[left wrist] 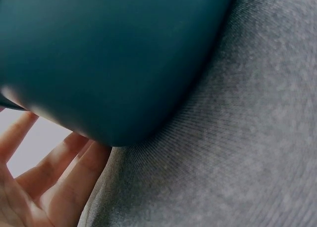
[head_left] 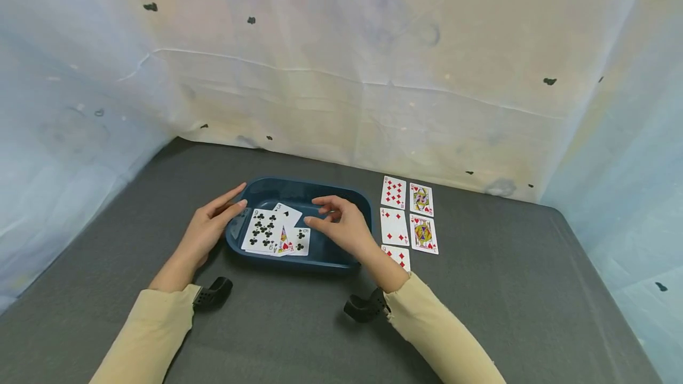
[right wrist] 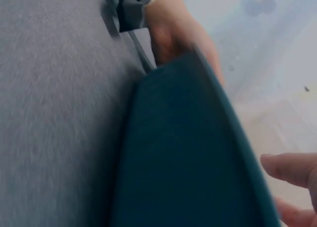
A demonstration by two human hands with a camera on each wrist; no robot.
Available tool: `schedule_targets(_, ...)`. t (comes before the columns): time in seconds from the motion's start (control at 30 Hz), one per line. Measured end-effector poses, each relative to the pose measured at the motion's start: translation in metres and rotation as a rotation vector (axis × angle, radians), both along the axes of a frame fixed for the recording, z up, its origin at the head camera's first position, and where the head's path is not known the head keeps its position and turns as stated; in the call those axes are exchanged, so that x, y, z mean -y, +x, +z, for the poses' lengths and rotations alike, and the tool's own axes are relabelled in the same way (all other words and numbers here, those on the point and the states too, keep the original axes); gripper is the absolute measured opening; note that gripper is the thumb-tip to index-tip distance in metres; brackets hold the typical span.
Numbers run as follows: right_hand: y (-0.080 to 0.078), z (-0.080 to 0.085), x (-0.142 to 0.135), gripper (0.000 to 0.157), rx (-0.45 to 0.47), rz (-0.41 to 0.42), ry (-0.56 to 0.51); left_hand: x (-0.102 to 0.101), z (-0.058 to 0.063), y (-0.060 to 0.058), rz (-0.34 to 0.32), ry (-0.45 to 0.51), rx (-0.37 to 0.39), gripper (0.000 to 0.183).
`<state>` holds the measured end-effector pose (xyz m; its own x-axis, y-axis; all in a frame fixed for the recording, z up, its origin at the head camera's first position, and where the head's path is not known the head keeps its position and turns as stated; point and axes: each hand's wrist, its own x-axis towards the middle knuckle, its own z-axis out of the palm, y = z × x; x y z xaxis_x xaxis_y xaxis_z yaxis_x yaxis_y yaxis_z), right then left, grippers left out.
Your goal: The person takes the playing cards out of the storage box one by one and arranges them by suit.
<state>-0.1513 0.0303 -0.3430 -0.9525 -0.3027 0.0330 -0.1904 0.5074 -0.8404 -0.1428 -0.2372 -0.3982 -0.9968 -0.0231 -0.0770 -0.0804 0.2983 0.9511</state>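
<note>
"Blue tray (head_left: 299,263) on the counter (head_left: 507,289), playing cards (head_left: 261,229) inside. What's holding it?"

"Left hand (head_left: 207,225), its grip pinching the left end. The right hand (head_left: 344,227) hovers over it, grip loosely parted, holding nothing."

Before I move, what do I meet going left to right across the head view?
Left hand, card pile, right hand, diamond cards, face cards.

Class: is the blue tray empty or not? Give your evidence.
Not empty: the head view shows overlapping playing cards lying inside the blue tray, toward its left end.
</note>
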Motion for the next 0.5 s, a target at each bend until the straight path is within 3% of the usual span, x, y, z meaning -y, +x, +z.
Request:
schedule_targets(0.23, -0.005, -0.007, 0.029, 0.049, 0.092, 0.079, 0.084, 0.000, 0.001, 0.001, -0.003, 0.008, -0.013, 0.060)
schedule_targets(0.5, -0.012, -0.018, 0.050, 0.066, 0.130, 0.098, 0.283, 0.001, 0.000, 0.000, 0.012, -0.022, -0.037, 0.059)
